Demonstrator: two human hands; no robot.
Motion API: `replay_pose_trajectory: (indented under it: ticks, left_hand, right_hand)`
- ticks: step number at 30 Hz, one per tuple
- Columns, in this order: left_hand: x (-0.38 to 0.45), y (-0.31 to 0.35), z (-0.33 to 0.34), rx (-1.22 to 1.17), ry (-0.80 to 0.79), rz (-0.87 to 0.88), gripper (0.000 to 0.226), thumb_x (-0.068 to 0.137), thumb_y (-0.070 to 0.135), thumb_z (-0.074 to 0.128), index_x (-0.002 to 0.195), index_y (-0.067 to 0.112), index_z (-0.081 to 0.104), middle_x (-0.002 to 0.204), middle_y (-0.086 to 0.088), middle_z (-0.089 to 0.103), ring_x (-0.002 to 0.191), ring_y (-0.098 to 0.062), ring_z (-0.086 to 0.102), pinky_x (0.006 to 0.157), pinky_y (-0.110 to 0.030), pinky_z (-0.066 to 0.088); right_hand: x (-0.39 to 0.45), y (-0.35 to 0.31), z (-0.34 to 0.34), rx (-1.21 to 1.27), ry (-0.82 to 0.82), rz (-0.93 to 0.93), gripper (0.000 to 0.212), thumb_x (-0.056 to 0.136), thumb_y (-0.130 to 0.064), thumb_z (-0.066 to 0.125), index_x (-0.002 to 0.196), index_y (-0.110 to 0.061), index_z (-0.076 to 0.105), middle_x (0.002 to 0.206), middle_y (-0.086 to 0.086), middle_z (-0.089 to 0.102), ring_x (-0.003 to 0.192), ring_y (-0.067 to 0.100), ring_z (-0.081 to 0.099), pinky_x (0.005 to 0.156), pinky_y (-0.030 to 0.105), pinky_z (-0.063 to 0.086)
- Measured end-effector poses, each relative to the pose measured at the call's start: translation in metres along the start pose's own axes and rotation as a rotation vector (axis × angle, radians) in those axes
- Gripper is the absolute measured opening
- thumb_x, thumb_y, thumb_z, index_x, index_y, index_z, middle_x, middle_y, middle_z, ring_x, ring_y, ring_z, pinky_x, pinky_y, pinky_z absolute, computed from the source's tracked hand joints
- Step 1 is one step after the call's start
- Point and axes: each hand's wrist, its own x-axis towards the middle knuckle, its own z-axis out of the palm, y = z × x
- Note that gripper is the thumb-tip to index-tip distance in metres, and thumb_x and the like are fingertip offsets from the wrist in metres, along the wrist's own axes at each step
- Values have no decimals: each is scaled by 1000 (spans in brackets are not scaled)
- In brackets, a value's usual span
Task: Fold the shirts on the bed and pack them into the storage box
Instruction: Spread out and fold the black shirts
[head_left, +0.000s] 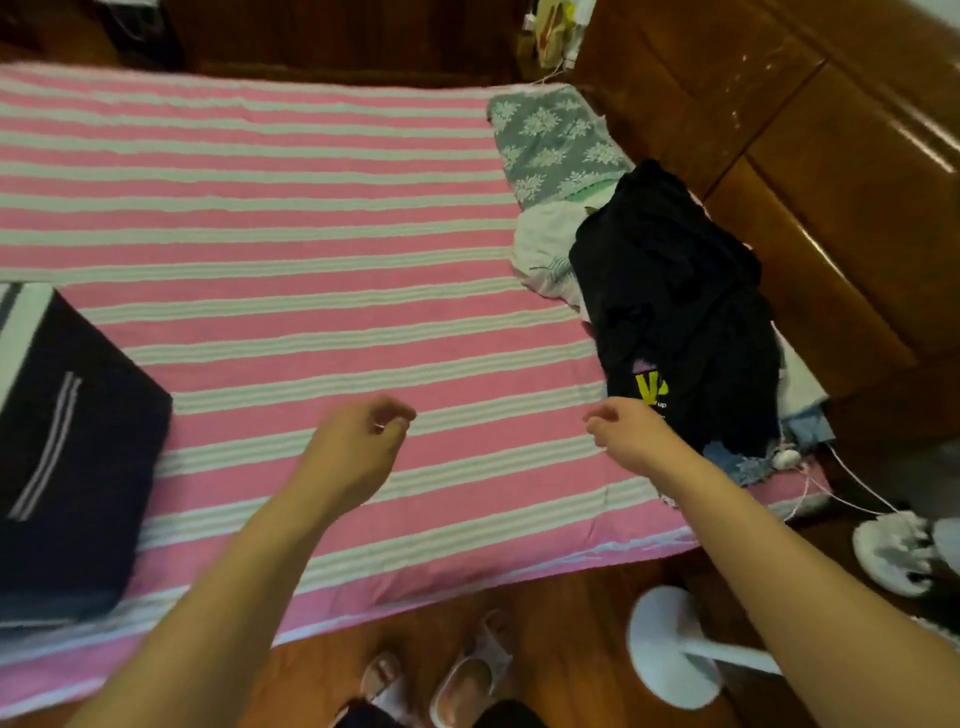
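Note:
A heap of shirts lies at the bed's right side: a black shirt (675, 306) with a yellow print on top, a white garment (545, 249) behind it and a light blue one (748, 462) under its near end. The dark storage box (72, 441) with pale stripes stands at the bed's left edge. My left hand (358, 447) hovers over the pink striped sheet (291, 260) with loosely curled fingers and holds nothing. My right hand (628, 431) hangs just left of the black shirt's printed corner, fingers loosely curled, apart from the cloth.
A grey patterned pillow (550, 140) lies at the bed's far right corner. A wooden wardrobe (810, 171) runs along the right. On the wooden floor stand a white fan base (670, 644), white slippers (898, 556) and my sandalled feet (447, 675).

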Motion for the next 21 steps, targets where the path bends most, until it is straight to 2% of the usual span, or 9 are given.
replay_pose_trajectory:
  ticks: [3, 6, 9, 13, 15, 19, 21]
  left_hand:
    - [24, -1, 17, -20, -41, -10, 24, 103, 20, 51, 114, 24, 72, 114, 3, 71, 102, -15, 66, 82, -29, 45]
    - [32, 14, 37, -24, -106, -8, 25, 104, 19, 50, 117, 21, 72, 117, 2, 71, 103, -14, 64, 83, -29, 44]
    - [36, 40, 47, -1, -160, 14, 24, 104, 21, 51, 116, 24, 71, 118, 3, 71, 102, -13, 64, 85, -29, 45]
    - [73, 85, 60, 57, -107, 42, 24, 103, 19, 53, 116, 23, 72, 114, 4, 71, 102, -16, 65, 86, -30, 45]
    - [97, 110, 85, 45, -116, 29, 24, 103, 17, 53, 116, 20, 72, 113, 1, 72, 105, -19, 66, 87, -31, 46]
    - [140, 152, 161, 11, -158, -84, 20, 103, 20, 54, 110, 28, 72, 111, 3, 72, 102, -18, 66, 88, -34, 50]
    - [152, 165, 190, -1, -199, -153, 19, 103, 22, 56, 107, 31, 72, 112, 5, 72, 101, -19, 68, 93, -39, 55]
  right_hand:
    - [15, 0, 6, -1, 15, -17, 24, 101, -18, 52, 120, -16, 66, 114, 2, 64, 107, 23, 61, 88, 34, 49]
    - [13, 20, 6, -3, -36, 27, 26, 101, -18, 54, 124, -14, 64, 123, 4, 62, 114, 25, 58, 96, 37, 49]
    - [18, 47, -20, -22, -29, 49, 27, 100, -18, 54, 125, -14, 63, 128, 7, 62, 116, 26, 58, 97, 38, 49]
    - [57, 92, -69, -18, 25, 113, 26, 100, -19, 54, 124, -16, 63, 125, 8, 64, 112, 27, 59, 90, 36, 48]
    - [88, 120, -88, -19, 40, 118, 27, 100, -20, 55, 125, -17, 63, 126, 7, 63, 110, 25, 58, 86, 32, 45]
    - [165, 178, -120, -44, 40, 109, 25, 99, -22, 55, 122, -20, 65, 126, 6, 64, 112, 25, 60, 95, 37, 50]
    - [200, 203, -134, -107, 13, 127, 29, 98, -23, 56, 126, -21, 63, 131, 7, 59, 113, 28, 60, 94, 36, 50]
